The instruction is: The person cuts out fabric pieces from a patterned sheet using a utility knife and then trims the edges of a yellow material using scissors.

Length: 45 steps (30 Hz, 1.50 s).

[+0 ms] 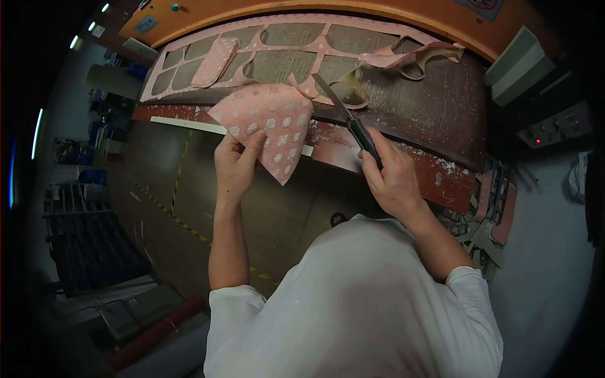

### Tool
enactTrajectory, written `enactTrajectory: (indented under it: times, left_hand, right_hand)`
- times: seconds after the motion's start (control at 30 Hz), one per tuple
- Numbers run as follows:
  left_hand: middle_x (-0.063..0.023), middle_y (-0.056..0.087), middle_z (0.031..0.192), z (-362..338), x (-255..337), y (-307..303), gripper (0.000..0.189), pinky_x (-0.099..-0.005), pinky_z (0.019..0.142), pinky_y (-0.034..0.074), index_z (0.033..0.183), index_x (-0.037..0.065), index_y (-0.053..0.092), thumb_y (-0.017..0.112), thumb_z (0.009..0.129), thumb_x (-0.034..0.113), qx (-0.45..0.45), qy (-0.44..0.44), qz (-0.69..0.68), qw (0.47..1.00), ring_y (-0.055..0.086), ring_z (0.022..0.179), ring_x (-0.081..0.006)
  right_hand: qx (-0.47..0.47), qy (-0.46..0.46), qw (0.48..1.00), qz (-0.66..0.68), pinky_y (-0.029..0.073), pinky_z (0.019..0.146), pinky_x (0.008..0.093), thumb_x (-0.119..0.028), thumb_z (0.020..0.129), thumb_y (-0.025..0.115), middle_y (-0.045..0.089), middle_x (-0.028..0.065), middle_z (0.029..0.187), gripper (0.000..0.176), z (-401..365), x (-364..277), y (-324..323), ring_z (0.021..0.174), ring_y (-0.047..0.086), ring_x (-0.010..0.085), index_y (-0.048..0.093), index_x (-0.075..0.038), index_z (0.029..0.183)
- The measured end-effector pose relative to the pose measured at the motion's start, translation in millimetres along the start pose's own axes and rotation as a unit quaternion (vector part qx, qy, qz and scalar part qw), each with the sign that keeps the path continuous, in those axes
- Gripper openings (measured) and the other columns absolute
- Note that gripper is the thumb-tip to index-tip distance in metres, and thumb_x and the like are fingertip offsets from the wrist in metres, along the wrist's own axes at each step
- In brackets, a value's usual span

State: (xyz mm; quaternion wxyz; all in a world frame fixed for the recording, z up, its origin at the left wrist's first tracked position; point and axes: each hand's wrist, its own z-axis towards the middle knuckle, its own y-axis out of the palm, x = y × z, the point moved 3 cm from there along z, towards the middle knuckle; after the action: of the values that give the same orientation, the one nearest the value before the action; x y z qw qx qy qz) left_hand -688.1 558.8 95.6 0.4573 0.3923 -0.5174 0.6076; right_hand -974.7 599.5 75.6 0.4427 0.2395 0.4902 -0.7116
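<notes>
My left hand pinches the lower left part of a pink piece of sheet material with a pale printed pattern, thumb on top. The piece is raised in front of the table edge, its pointed corner hanging down. My right hand is wrapped around the black handle of a knife, whose long narrow blade points up and left. The blade lies close to the right of the piece's top end, where a small pink strip sticks out. Behind them spreads a pink sheet with several large cut-outs.
A small stack of pink pieces rests on the sheet at the left. Curled pink offcuts lie on the dark work board. An orange machine beam runs behind. More scraps are heaped at the lower right.
</notes>
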Motion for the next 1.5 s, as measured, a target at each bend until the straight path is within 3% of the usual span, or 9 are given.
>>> enactTrajectory:
  times: [0.23,0.4,0.63,0.83,0.9,1.07,1.3,1.4,1.5]
  left_hand:
    - [-0.0035,0.073,0.085,-25.6,-25.7,15.0,0.023,-0.026,0.067,0.052,0.11,-0.005,0.069,0.07,0.096,0.013,0.017,0.024,0.015,0.999,0.062,0.075,-0.0065]
    - [-0.0118,0.073,0.079,-38.2,-22.9,26.1,0.018,-0.0279,0.062,0.052,0.102,-0.005,0.067,0.07,0.094,0.012,0.018,0.089,0.049,0.995,0.066,0.069,-0.0097]
    - [-0.0134,0.072,0.078,-55.0,-39.0,37.9,0.019,-0.0295,0.059,0.052,0.102,-0.005,0.065,0.07,0.093,0.011,0.024,0.09,0.031,0.995,0.068,0.066,-0.0135]
    - [-0.0145,0.071,0.076,-59.3,-43.3,40.8,0.018,-0.0296,0.057,0.051,0.101,-0.005,0.064,0.07,0.093,0.01,0.036,0.057,-0.013,0.998,0.068,0.062,-0.0172]
    - [-0.0144,0.071,0.076,-60.8,-46.0,41.0,0.017,-0.0294,0.057,0.051,0.101,-0.005,0.064,0.069,0.093,0.009,0.035,0.061,-0.004,0.998,0.068,0.062,-0.0176]
    - [-0.0134,0.07,0.074,-61.8,-57.5,47.0,0.017,-0.0296,0.057,0.051,0.103,-0.003,0.063,0.068,0.094,0.01,0.007,0.065,0.002,0.998,0.067,0.061,-0.0166]
    - [-0.0117,0.068,0.071,-68.1,-65.1,61.7,0.017,-0.029,0.056,0.05,0.103,-0.004,0.063,0.068,0.094,0.01,-0.031,0.041,-0.031,0.998,0.064,0.06,-0.0119]
    - [-0.0066,0.071,0.078,-68.4,-58.6,53.9,0.018,-0.0263,0.06,0.051,0.104,-0.004,0.063,0.068,0.095,0.01,-0.057,-0.023,-0.022,0.998,0.063,0.069,-0.0055]
    - [-0.0044,0.071,0.1,-60.8,-55.8,16.8,0.016,-0.0229,0.072,0.052,0.11,-0.004,0.064,0.064,0.098,0.007,0.018,-0.033,-0.18,0.983,0.064,0.084,-0.006]
  right_hand:
    - [0.0,-0.056,0.994,-0.097,0.052,0.07,0.047,-0.002,0.09,0.06,0.064,0.0198,0.095,0.041,1.4,-19.0,8.9,0.083,0.065,0.0395,0.055,0.0,0.13]
    - [-0.044,-0.072,0.981,-0.177,0.052,0.067,0.0459,-0.004,0.089,0.062,0.062,0.0166,0.09,0.042,5.0,-24.9,13.3,0.078,0.065,0.0373,0.057,-0.004,0.13]
    - [-0.062,-0.063,0.971,-0.223,0.052,0.068,0.0467,-0.005,0.089,0.062,0.063,0.0167,0.091,0.041,-2.0,-18.6,20.3,0.079,0.065,0.0382,0.058,-0.005,0.13]
    - [0.025,-0.035,0.989,-0.14,0.05,0.074,0.051,-0.006,0.09,0.06,0.064,0.0197,0.091,0.039,-11.2,-10.5,25.4,0.084,0.064,0.0427,0.057,-0.005,0.129]
    - [-0.015,-0.016,0.987,-0.161,0.05,0.075,0.0523,-0.006,0.09,0.06,0.065,0.0212,0.092,0.037,-14.8,-3.7,31.4,0.086,0.064,0.044,0.058,-0.004,0.127]
    - [-0.09,0.08,0.971,-0.205,0.05,0.078,0.051,-0.005,0.093,0.057,0.066,0.0271,0.102,0.034,-42.6,9.1,40.1,0.094,0.064,0.046,0.058,0.0,0.126]
    - [-0.045,0.082,0.97,-0.224,0.053,0.076,0.0513,-0.006,0.092,0.059,0.066,0.0235,0.099,0.036,-84.8,15.2,31.4,0.089,0.066,0.044,0.055,-0.001,0.128]
    - [-0.06,0.108,0.964,-0.234,0.053,0.076,0.0499,-0.005,0.093,0.059,0.067,0.0236,0.101,0.039,-101.4,10.4,24.9,0.09,0.067,0.0427,0.055,0.0,0.131]
    - [-0.063,0.174,0.959,-0.213,0.054,0.075,0.0456,-0.004,0.093,0.058,0.067,0.0229,0.1,0.04,-125.6,13.8,18.3,0.087,0.068,0.0381,0.056,0.0,0.133]
